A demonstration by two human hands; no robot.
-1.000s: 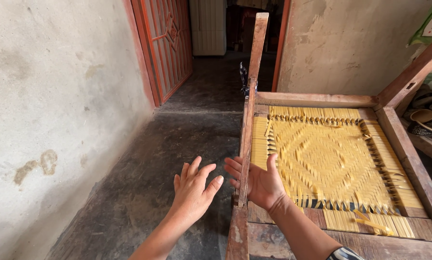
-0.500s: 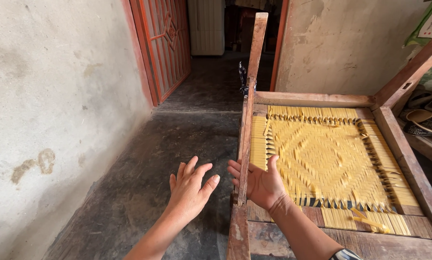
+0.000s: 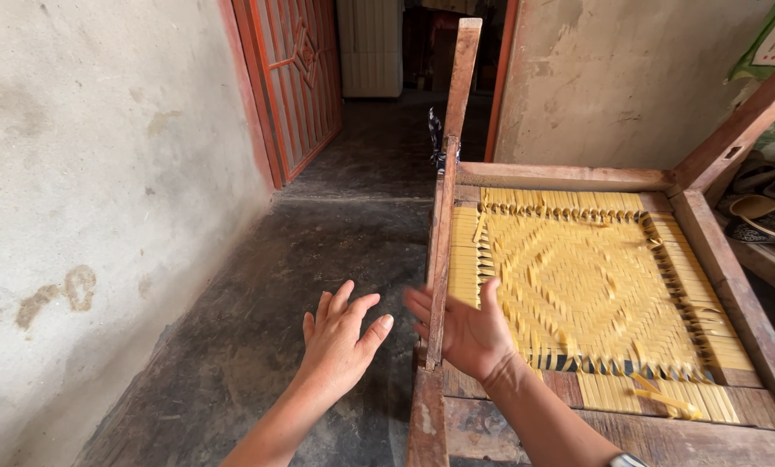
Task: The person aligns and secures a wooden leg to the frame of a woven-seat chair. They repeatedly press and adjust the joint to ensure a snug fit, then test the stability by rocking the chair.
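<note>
A person's right hand [image 3: 465, 333] reached around the slim upright wooden bar [image 3: 446, 216] of a wooden frame [image 3: 569, 175], fingers spread and curled loosely about it, though whether they gripped it could not be told. The left hand [image 3: 340, 342] hovered just beside it over the dark concrete floor [image 3: 318, 251], fingers wide and holding nothing. A yellow woven mat [image 3: 590, 285] with a diamond pattern filled the frame. A red lattice door [image 3: 292, 78] stood beyond, and sandals [image 3: 763, 207] lay at right.

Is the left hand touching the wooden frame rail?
Apart. The head view shows dark floor between the left hand and the wooden rail.
</note>
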